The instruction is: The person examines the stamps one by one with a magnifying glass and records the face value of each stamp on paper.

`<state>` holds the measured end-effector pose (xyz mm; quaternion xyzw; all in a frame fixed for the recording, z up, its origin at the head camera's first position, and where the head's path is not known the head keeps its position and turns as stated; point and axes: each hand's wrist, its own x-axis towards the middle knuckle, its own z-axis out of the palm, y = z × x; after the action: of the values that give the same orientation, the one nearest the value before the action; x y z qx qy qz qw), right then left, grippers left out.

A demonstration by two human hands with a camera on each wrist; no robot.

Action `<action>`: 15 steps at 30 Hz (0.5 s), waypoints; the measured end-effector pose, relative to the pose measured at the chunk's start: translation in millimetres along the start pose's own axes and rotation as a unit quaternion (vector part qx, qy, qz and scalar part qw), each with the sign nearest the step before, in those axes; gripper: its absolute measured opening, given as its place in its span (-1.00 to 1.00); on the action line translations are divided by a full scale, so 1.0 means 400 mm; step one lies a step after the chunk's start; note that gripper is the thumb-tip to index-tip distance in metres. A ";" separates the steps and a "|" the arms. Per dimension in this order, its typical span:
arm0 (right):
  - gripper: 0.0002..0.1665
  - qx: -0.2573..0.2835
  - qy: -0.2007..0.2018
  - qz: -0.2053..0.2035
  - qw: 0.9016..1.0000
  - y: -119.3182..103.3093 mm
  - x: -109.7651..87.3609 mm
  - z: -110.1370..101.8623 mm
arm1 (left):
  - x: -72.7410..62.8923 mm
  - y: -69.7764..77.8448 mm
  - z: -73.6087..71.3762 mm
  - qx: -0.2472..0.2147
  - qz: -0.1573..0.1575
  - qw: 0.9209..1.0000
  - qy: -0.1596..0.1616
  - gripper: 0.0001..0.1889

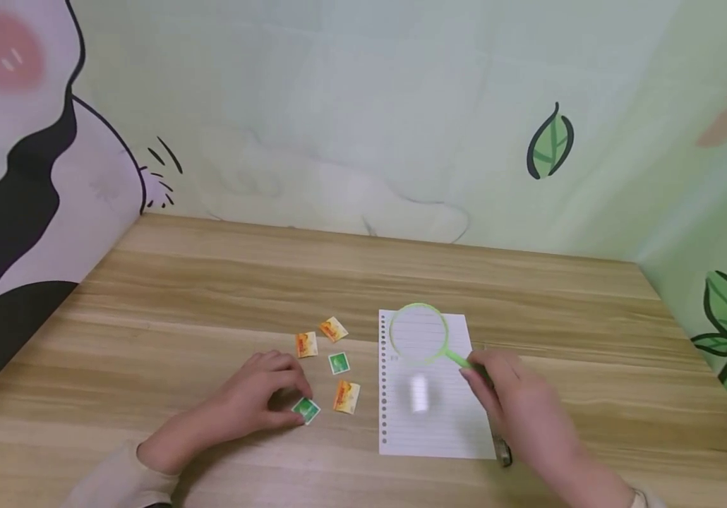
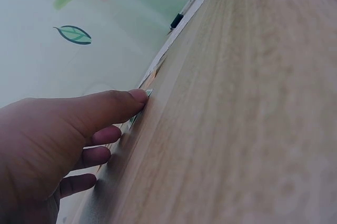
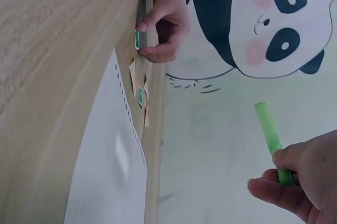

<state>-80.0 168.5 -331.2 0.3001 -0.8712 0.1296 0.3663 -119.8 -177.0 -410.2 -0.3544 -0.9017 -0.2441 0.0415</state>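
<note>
My left hand (image 1: pixel 255 395) pinches a small green stamp (image 1: pixel 306 409) by its edges, thumb on one side and a finger on the other, at the table surface. In the right wrist view this green stamp (image 3: pixel 137 39) shows between the fingertips. My right hand (image 1: pixel 529 409) grips the green handle of a magnifying glass (image 1: pixel 459 358), its round lens over the upper part of a lined sheet of paper (image 1: pixel 440 430). Beside the left hand lie another green stamp (image 1: pixel 339 363) and three orange stamps, one nearest the paper (image 1: pixel 346 396).
A pen (image 1: pixel 503 451) lies along the paper's right edge, partly hidden by my right hand. The wood-grain table (image 1: pixel 211 282) meets a pale wall (image 1: pixel 338 127) painted with leaves and a panda. A bright light spot falls on the paper.
</note>
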 end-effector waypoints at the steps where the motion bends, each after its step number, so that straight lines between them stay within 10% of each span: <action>1: -0.39 -0.003 -0.005 0.010 1.000 0.005 -0.002 -0.004 | 0.000 0.000 0.000 0.000 0.000 1.000 0.000 -0.74; 15: -0.86 0.001 -0.104 0.194 0.975 0.053 -0.021 -0.054 | 0.002 -0.001 0.006 0.007 0.006 1.000 0.013 -0.73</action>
<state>-76.4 198.3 -322.3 0.1371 -0.9460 0.1669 0.2415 -120.5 -175.8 -412.2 -0.3565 -0.9006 -0.2421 0.0571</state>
